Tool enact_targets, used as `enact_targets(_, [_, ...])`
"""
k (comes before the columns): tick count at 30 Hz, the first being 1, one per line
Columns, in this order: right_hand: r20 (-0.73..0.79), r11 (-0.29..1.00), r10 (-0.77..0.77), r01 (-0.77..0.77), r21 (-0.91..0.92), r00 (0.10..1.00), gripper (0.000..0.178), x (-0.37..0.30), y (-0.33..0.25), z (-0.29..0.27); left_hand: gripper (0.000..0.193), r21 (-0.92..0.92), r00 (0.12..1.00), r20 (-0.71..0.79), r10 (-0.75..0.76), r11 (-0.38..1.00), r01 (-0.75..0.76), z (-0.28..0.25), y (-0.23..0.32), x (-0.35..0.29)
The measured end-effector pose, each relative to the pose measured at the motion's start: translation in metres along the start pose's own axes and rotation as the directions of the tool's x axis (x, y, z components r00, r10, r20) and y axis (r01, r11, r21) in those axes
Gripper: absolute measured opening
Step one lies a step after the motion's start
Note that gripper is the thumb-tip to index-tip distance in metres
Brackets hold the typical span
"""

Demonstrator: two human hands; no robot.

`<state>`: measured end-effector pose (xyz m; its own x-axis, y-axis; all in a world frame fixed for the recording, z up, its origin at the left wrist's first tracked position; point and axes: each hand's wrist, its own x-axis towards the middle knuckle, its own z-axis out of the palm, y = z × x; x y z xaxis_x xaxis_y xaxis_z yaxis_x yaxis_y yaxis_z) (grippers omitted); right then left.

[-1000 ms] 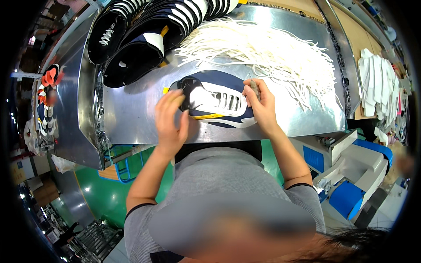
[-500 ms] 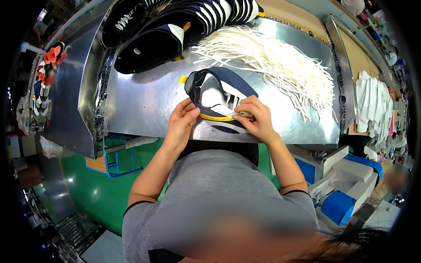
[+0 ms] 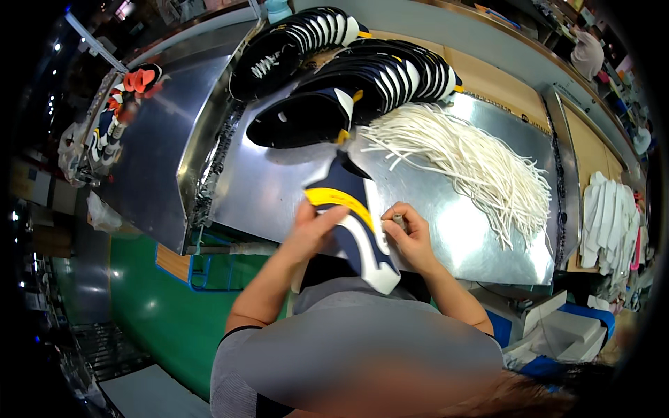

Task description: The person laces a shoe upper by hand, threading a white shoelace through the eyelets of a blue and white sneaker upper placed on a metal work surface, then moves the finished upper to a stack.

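One row of nested black fabric shoe uppers with white panels (image 3: pixel 313 42) is stacked at far left; white lacing (image 3: pixel 265 66) is already fitted across its front piece. The left hand (image 3: pixel 310 233) is clamped, thumb over the outer face, on a navy, white and yellow shoe upper (image 3: pixel 357 224), held tilted at the front edge of the silver metal table (image 3: pixel 244 184). Its eyelets are hidden, so lacing done or outstanding cannot be determined. A second nested row (image 3: pixel 380 80) is placed behind. The right hand (image 3: pixel 416 240) is closed on a small greyish handle (image 3: pixel 399 221), just beside the upper; contact cannot be confirmed. At right, a bundle of white cord laces (image 3: pixel 474 167) remains unthreaded.
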<state>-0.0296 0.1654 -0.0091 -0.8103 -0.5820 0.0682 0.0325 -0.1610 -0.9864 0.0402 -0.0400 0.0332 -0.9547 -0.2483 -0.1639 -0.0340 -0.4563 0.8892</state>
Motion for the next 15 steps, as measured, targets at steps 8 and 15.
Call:
enact_targets(8, [-0.205, 0.983, 0.182, -0.171, 0.068, 0.962, 0.005, 0.001, 0.031, -0.026, 0.025, 0.928, 0.917, 0.208, 0.341, -0.365, -0.075, -0.071, 0.181, 0.121])
enact_targets(15, [-0.325, 0.922, 0.068, -0.184, -0.34, 0.943, 0.009, -0.021, 0.018, -0.044, 0.041, 0.821, 0.977, 0.147, 0.151, -0.571, -0.035, -0.155, 0.109, 0.367])
